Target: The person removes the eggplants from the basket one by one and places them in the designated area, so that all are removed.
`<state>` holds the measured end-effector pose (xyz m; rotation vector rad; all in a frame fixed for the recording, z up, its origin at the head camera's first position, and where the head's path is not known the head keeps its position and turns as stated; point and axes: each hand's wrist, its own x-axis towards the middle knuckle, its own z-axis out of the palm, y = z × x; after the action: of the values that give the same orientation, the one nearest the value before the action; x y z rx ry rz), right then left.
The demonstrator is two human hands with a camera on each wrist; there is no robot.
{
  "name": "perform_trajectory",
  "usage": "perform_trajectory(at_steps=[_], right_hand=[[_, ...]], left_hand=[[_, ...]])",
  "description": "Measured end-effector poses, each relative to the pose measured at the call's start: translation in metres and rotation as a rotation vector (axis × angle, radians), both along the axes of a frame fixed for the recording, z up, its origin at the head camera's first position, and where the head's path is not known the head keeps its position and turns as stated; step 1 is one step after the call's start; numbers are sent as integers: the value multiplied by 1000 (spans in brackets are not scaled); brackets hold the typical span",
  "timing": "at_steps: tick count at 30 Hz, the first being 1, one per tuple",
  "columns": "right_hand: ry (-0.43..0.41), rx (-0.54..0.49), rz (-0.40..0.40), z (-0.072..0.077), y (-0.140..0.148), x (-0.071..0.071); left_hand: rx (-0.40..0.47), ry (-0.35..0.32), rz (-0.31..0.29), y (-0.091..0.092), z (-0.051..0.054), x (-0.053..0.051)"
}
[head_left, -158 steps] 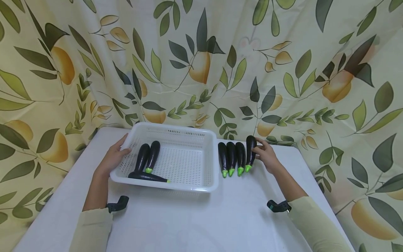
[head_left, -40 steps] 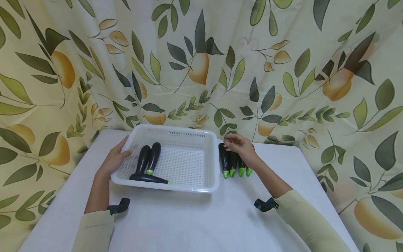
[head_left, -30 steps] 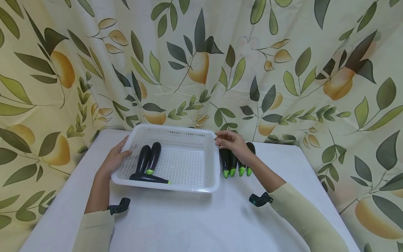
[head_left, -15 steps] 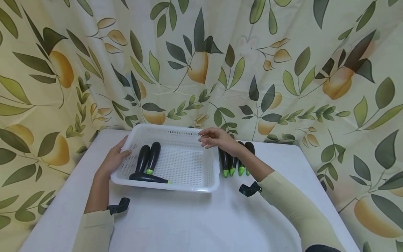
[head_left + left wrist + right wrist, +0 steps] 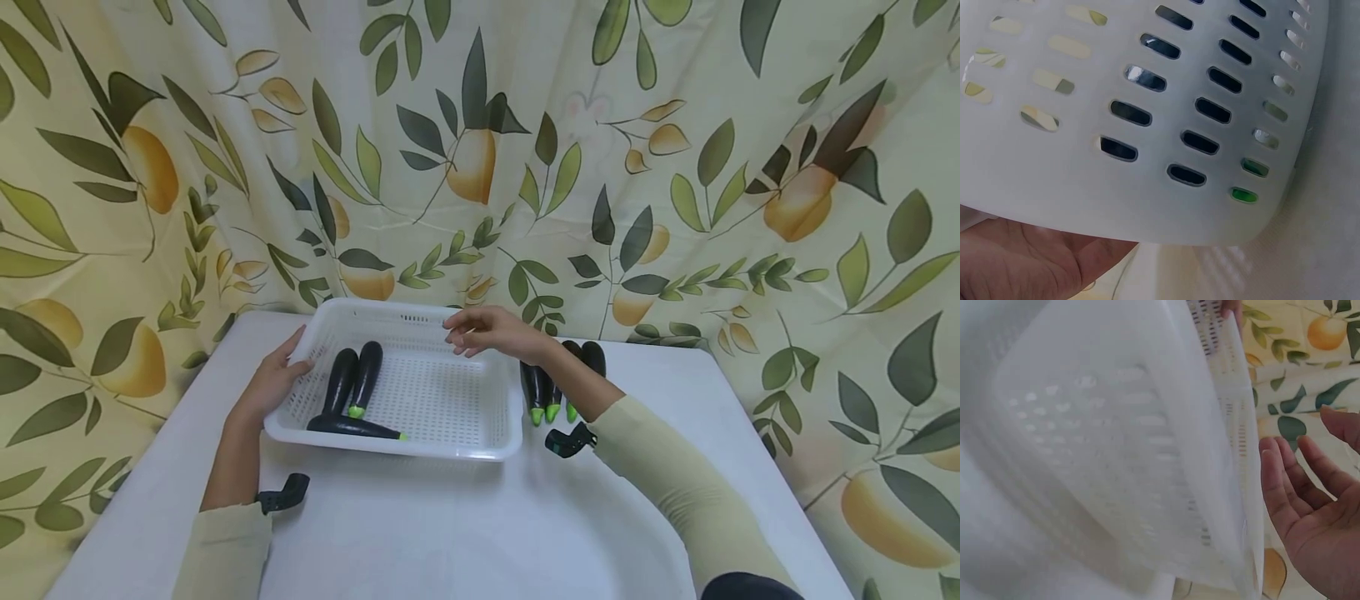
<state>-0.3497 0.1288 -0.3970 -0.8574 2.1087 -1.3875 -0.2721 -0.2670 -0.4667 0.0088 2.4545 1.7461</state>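
Note:
A white perforated plastic basket (image 5: 435,450) sits on the table with three dark eggplants inside: two side by side (image 5: 341,382) (image 5: 366,379) and one lying across the front (image 5: 356,427). My left hand (image 5: 270,379) grips the basket's left rim, thumb over the edge; in the left wrist view the palm (image 5: 1029,262) shows below the basket wall. Above the basket's back right part hovers my right hand (image 5: 498,329), fingers loosely bent and holding nothing. The right wrist view shows that hand (image 5: 1316,512) apart from the basket. Several eggplants (image 5: 532,387) lie right of the basket, partly hidden by the right forearm.
A white-covered table (image 5: 450,533) carries everything. Behind and at both sides hangs a curtain (image 5: 480,242) printed with leaves and fruit. A black wrist camera (image 5: 570,440) is strapped to the right wrist, another camera (image 5: 283,493) to the left.
My right hand has let go of the rightmost eggplant in the row, then moved left across the row to above the basket. My left hand and the eggplants inside stay put.

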Motion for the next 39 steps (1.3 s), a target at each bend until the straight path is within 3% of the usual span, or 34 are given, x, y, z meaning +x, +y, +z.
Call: perform_trajectory(at_steps=[22, 39], right_hand=[[63, 39, 76, -7, -44, -24], [-9, 53, 144, -19, -73, -23]], left_hand=[[6, -7, 3, -4, -1, 1], [32, 12, -11, -1, -3, -1]])
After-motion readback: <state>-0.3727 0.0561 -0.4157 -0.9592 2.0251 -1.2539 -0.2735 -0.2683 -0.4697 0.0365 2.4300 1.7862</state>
